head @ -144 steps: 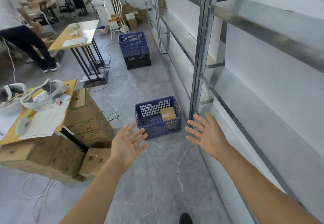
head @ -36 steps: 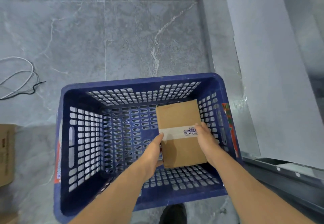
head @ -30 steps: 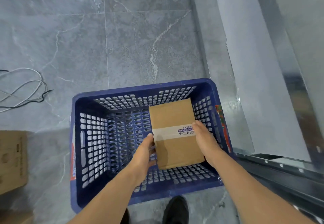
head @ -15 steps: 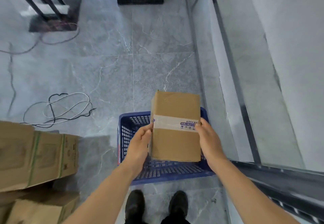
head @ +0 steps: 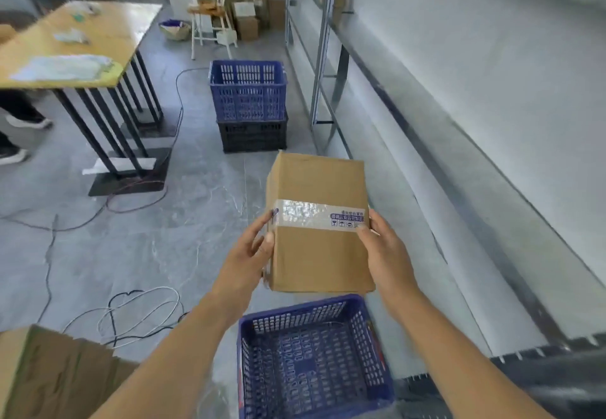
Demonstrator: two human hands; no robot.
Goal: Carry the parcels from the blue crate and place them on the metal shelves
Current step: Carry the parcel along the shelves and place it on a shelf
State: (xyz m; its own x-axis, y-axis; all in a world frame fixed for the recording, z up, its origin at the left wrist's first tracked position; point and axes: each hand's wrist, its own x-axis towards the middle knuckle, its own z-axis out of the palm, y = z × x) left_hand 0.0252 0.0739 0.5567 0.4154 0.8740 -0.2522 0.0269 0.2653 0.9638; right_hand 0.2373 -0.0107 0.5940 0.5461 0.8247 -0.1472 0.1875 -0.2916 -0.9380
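Observation:
A brown cardboard parcel (head: 319,254) with a strip of clear tape across it is held in the air between both hands. My left hand (head: 244,259) presses its left side and my right hand (head: 382,251) its right side. Directly below, on the floor, stands the blue crate (head: 249,366), and nothing shows inside it. The metal shelves (head: 442,169) run along the right, their grey boards bare where I can see them.
A second blue crate (head: 247,90) sits on a black crate (head: 252,136) ahead by the shelf upright. A wooden table (head: 69,48) stands left, cables (head: 137,313) lie on the floor, a cardboard box (head: 49,376) is at lower left. Another person's feet (head: 14,138) show at far left.
Both hands gripped the parcel inside the crate and lifted it out. It is now higher, above the crate, and my view has tilted up to show the room ahead.

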